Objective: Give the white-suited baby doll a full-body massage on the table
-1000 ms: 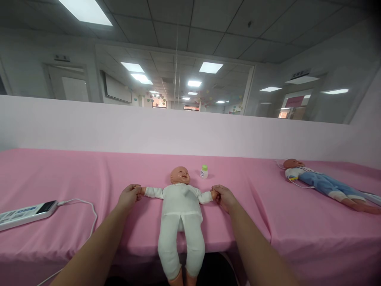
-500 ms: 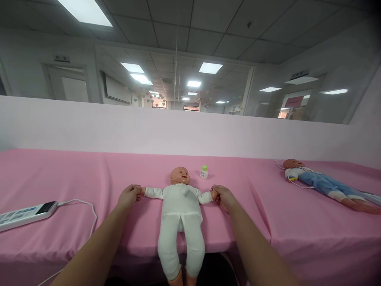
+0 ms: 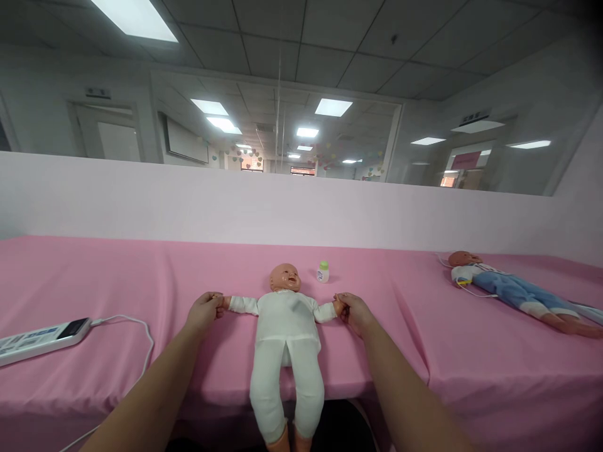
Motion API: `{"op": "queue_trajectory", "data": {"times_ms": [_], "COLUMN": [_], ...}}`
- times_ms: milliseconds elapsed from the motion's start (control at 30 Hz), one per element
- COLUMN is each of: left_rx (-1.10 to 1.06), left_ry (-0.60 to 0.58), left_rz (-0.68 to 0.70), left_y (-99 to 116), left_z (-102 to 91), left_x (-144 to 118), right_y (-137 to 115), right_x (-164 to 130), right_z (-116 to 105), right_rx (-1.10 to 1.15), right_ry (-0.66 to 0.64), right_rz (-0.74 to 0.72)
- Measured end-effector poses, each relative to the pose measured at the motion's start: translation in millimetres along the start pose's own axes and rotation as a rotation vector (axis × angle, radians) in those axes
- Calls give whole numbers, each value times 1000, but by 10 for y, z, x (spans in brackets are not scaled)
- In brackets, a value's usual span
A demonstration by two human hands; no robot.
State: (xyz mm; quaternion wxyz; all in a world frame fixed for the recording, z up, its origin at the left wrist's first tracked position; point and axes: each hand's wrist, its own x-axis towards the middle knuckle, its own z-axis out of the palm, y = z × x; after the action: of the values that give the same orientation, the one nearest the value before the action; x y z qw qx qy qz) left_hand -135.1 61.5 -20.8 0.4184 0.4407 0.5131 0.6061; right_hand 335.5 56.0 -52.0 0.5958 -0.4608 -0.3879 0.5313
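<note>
On the pink-covered table lies a baby doll [image 3: 288, 320] on its back, dressed in a white top and white trousers. Its head points to the wall and its feet hang past the table's front edge. Both of its arms are stretched out sideways. My left hand [image 3: 206, 309] is closed around the doll's hand on the left. On the other side, my right hand [image 3: 354, 312] grips the doll's other hand. Close to the doll's head, on its right, stands a small clear bottle [image 3: 323, 274] with a green cap.
At the left lies a white device [image 3: 44, 339] with a dark screen, its white cable [image 3: 149, 342] trailing over the front edge. A second doll [image 3: 509, 289] in blue clothes lies at the right with thin tubing. Behind the pink cloth [image 3: 377, 364] rises a low white wall [image 3: 264, 210] with glass above.
</note>
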Motion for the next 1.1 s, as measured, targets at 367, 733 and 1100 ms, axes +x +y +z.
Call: {"op": "queue_trajectory", "data": {"times_ms": [367,733,1100], "left_rx": [5,50,-13], "left_ry": [7,-8,14], "left_rz": [9,21,-26], "left_y": [-33,-56,-18], "left_z": [-13,-22,0], "left_x": [32,31,19], "right_y": [17,-11,-69], "right_x": [-5,-29,-100], "right_z": [-3,17,57], "right_rx": [-87,-56,-38], "right_ry": [-8,-1,23], "right_rz": [-21,-6,11]}}
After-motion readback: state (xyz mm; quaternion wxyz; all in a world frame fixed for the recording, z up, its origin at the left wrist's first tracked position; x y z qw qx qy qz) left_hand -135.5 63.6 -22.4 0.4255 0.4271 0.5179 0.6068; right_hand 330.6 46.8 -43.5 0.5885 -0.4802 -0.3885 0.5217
